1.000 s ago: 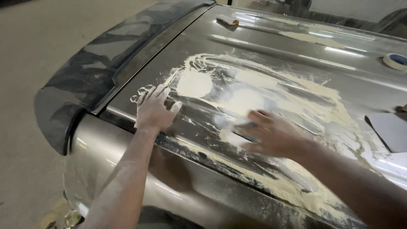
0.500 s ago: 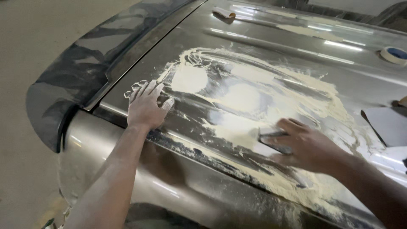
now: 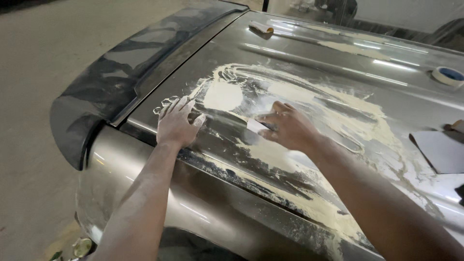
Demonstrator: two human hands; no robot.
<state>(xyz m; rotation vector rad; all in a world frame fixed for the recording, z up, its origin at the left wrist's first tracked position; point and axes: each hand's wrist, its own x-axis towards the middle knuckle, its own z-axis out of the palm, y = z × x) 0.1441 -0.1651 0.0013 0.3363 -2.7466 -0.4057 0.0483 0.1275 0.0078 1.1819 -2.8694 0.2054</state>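
On dusty car roof, concrete floor

Bare, dusty concrete floor under dim light, pale wall behind

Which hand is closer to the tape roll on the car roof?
Right. The right hand works near the middle of the roof, with the tape roll farther to its right. The left hand lies flat by the roof's left edge, farther from the roll.
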